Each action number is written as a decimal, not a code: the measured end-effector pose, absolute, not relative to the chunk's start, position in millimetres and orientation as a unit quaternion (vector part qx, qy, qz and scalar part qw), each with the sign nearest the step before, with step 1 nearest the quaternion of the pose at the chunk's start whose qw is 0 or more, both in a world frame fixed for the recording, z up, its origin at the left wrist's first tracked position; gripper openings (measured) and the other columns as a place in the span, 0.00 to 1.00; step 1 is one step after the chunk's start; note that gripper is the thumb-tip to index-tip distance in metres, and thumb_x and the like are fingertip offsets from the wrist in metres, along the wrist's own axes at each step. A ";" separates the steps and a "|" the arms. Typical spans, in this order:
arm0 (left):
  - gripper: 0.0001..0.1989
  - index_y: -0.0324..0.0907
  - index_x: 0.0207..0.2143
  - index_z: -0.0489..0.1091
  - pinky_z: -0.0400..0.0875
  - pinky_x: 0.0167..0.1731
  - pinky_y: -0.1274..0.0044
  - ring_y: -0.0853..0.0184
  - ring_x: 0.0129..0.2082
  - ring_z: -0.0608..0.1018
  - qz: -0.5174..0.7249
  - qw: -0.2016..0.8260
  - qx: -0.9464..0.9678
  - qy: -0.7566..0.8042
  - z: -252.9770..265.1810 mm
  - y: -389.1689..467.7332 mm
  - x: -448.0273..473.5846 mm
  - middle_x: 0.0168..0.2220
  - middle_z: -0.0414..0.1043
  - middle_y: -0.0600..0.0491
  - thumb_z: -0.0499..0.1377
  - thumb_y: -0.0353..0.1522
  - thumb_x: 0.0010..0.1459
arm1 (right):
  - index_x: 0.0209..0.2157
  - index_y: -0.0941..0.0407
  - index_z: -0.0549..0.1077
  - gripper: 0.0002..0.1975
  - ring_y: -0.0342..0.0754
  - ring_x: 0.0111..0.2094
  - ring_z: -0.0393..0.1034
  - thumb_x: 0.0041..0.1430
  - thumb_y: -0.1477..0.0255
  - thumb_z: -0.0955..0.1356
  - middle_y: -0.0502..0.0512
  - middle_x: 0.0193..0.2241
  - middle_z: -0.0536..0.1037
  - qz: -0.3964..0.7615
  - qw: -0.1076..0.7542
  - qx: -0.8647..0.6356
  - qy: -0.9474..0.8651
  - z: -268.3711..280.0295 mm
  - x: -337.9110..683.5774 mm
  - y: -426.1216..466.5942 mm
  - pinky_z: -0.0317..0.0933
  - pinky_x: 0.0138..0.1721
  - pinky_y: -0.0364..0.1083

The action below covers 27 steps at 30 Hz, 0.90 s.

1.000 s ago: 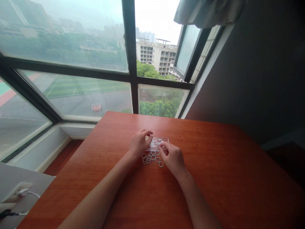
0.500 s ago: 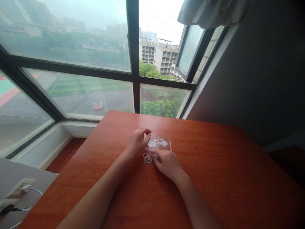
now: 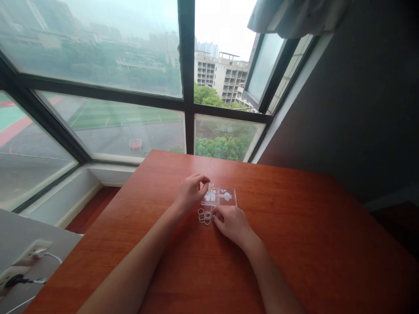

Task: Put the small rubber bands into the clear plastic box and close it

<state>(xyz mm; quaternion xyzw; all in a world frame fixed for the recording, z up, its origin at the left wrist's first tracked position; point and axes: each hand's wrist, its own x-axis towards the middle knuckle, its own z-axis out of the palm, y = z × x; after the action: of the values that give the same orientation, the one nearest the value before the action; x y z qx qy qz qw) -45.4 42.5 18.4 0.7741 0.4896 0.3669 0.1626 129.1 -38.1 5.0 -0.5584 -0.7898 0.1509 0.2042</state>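
Observation:
A flat clear plastic box (image 3: pixel 231 202) with white printed shapes lies on the table. My left hand (image 3: pixel 191 191) is at the box's left side, fingers curled against a small clear part that sticks up there; its exact shape is too small to tell. Just in front of the box, several pale thin rings (image 3: pixel 205 216) lie in a loose cluster, some overlapping. My right hand (image 3: pixel 231 221) rests at the right side of this cluster, thumb and index finger closed at a ring partly hidden behind the fingertips.
The reddish-brown wooden table (image 3: pixel 294 231) reaches up to a dark-framed window (image 3: pixel 189 87). A dark wall (image 3: pixel 353 109) stands on the right. At lower left, plugs and cables sit in a wall socket (image 3: pixel 39 250).
The rings have spread apart slightly, and my right fingers have shifted a little at the cluster's right side. My left hand stays at the box. The whole view has shifted slightly.

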 end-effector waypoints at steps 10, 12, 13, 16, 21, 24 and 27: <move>0.07 0.42 0.34 0.74 0.64 0.29 0.80 0.72 0.25 0.70 0.368 0.169 0.783 0.472 16.0 43.7 -44.5 0.31 0.74 0.54 0.56 0.28 0.55 | 0.35 0.52 0.77 0.07 0.43 0.27 0.70 0.58 0.72 0.66 0.49 0.27 0.78 0.118 0.303 -0.548 -0.770 4.3 131.0 -34.5 0.56 0.30 0.40; 0.07 0.42 0.34 0.74 0.64 0.29 0.80 0.72 0.25 0.69 0.370 0.172 0.786 0.466 16.0 43.4 -44.2 0.31 0.74 0.54 0.56 0.27 0.54 | 0.36 0.54 0.77 0.08 0.42 0.25 0.68 0.60 0.71 0.65 0.50 0.25 0.77 0.106 0.359 -0.550 -0.747 6.1 132.4 -34.4 0.56 0.30 0.40; 0.07 0.41 0.34 0.74 0.64 0.29 0.80 0.73 0.25 0.69 0.370 0.174 0.786 0.463 16.0 43.3 -44.0 0.31 0.74 0.54 0.56 0.27 0.54 | 0.36 0.55 0.77 0.09 0.42 0.24 0.67 0.61 0.70 0.64 0.50 0.24 0.76 0.099 0.381 -0.550 -0.736 7.0 133.1 -34.4 0.56 0.30 0.40; 0.07 0.41 0.34 0.74 0.63 0.28 0.80 0.73 0.25 0.69 0.370 0.183 0.787 0.458 16.5 42.9 -43.7 0.31 0.74 0.53 0.56 0.27 0.54 | 0.35 0.56 0.77 0.10 0.42 0.23 0.66 0.62 0.70 0.64 0.50 0.22 0.74 0.075 0.414 -0.551 -0.721 8.5 134.9 -34.1 0.55 0.28 0.40; 0.07 0.40 0.33 0.75 0.63 0.27 0.80 0.73 0.25 0.68 0.369 0.212 0.790 0.441 21.3 40.4 -40.9 0.30 0.73 0.52 0.57 0.30 0.56 | 0.35 0.56 0.77 0.10 0.41 0.23 0.65 0.61 0.69 0.64 0.50 0.22 0.74 0.057 0.424 -0.542 -0.723 7.6 135.3 -33.3 0.56 0.29 0.40; 0.09 0.38 0.32 0.75 0.60 0.24 0.81 0.73 0.24 0.66 0.357 0.268 0.794 0.412 28.1 36.1 -38.0 0.26 0.71 0.53 0.56 0.33 0.58 | 0.36 0.56 0.77 0.10 0.42 0.23 0.66 0.61 0.70 0.64 0.51 0.22 0.74 0.057 0.429 -0.543 -0.720 7.2 134.9 -33.1 0.56 0.29 0.40; 0.13 0.37 0.31 0.75 0.58 0.22 0.82 0.75 0.21 0.64 0.324 0.349 0.792 0.381 35.1 31.0 -35.6 0.22 0.68 0.55 0.56 0.36 0.59 | 0.37 0.56 0.77 0.10 0.42 0.24 0.66 0.61 0.70 0.64 0.51 0.23 0.74 0.058 0.434 -0.542 -0.718 7.2 134.8 -33.0 0.57 0.29 0.40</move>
<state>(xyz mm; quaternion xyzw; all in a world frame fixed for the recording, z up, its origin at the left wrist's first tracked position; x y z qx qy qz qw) -35.6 31.0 35.1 0.7924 0.3811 0.3240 0.3492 134.8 -33.0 7.2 -0.5417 -0.7176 0.0582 0.4339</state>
